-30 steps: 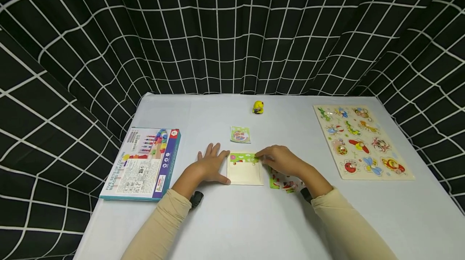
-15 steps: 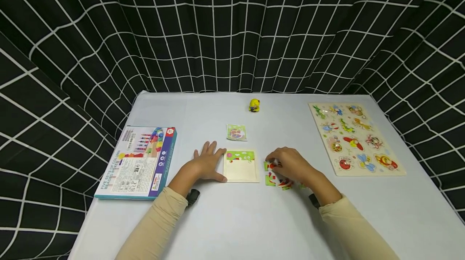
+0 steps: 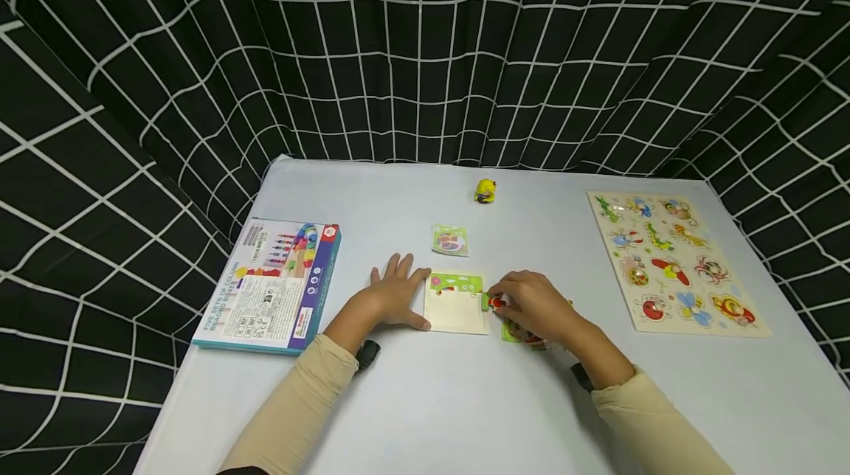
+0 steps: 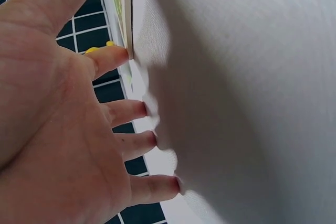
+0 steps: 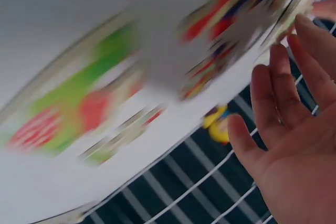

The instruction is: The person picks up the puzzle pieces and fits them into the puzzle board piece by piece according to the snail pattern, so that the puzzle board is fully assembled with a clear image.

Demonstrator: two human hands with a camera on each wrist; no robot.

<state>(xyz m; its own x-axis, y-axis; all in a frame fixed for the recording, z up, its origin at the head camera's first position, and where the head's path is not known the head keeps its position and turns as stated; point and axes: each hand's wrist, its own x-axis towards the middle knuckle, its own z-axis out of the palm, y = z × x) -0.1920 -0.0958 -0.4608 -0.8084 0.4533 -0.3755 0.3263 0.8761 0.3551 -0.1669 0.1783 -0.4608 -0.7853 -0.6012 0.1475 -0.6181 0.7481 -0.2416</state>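
Note:
A square wooden puzzle tray (image 3: pixel 457 315) lies before me, green printed pieces along its far side and bare wood below. My left hand (image 3: pixel 392 298) rests at its left edge, fingers spread, thumb and index fingertip against the frame. In the left wrist view the tray's edge (image 4: pixel 129 19) meets the index finger. My right hand (image 3: pixel 538 305) pinches a small red and green puzzle piece (image 3: pixel 490 303) at the tray's right edge. Loose puzzle pieces (image 3: pixel 514 333) lie under that hand, partly hidden; the right wrist view shows some pieces (image 5: pixel 100 93) blurred.
Beyond the tray is a small picture card (image 3: pixel 450 240), and a yellow toy figure (image 3: pixel 485 192) stands farther back. A boxed bead set (image 3: pixel 268 287) occupies the left side. At right lies a wooden insect puzzle board (image 3: pixel 674 261). Black grid-patterned cloth (image 3: pixel 425 54) surrounds the white table.
My right hand has gone from the tray's far right corner to the loose pieces, picked one up, and come back left to the tray's edge. The left hand keeps its place.

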